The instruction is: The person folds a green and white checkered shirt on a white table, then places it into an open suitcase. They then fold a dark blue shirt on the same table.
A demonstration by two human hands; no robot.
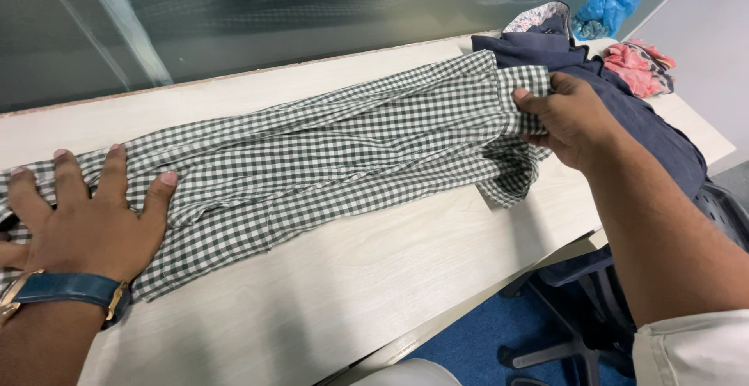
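Now the left hand (82,226) presses flat and open on one end of the checked shirt (328,160) stretched along the worktop (351,292), while the right hand (573,121) pinches its far end, so folding it over seems to need a steady pull.

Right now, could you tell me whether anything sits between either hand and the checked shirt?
Nothing visible does: the left hand lies flat on the green-and-white checked shirt, and the right hand grips its far end.
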